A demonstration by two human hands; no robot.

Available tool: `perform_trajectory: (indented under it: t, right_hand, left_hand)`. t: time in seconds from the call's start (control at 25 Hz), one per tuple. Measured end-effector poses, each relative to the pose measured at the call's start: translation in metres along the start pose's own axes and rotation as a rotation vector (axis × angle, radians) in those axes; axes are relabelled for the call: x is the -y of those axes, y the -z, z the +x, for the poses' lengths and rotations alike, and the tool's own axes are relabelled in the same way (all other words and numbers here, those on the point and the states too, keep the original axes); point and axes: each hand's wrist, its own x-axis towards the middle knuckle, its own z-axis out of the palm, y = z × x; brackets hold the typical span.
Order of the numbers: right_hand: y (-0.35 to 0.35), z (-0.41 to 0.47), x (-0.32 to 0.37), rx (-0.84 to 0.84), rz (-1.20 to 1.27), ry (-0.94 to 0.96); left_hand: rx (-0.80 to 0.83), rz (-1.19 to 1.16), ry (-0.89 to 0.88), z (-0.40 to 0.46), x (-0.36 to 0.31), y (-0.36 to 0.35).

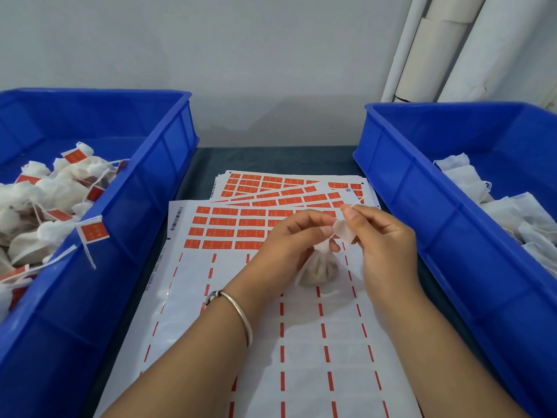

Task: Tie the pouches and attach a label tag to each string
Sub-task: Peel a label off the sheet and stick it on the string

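Between two blue bins [168, 164] on label sheets [301, 342], pinched filled pouch [318, 268] at its gathered neck with left hand [289, 245], gripped drawstring [355, 203] with right hand [385, 239]; risked snapping string or tearing mesh if yanked.

White pouch [319, 268] w/ brownish fill, neck gathered, upright on label sheet [229, 227], string [357, 201] up-right

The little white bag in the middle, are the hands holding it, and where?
Yes. The left hand pinches the pouch at its gathered neck, and the right hand pinches its string just above.
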Motion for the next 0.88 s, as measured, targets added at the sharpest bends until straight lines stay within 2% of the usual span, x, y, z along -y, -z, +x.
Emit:
perform_trajectory:
  t: [0.28,0.68,0.88]
  right_hand:
    - [0.0002,0.0034,-0.0028,0.005,0.117,-0.121]
    - [-0.0012,0.0036,-0.003,0.014,0.179,-0.174]
    - [-0.0024,0.0049,-0.0076,0.123,0.153,-0.185]
  left_hand:
    - [-0.046,0.074,-0.033,-0.0008,-0.0011,-0.0012]
    - [-0.16,0.253,-0.076,0.0015,0.0007,-0.0048]
    - [-0.257,0.24,-0.067,0.0039,0.0023,-0.0028]
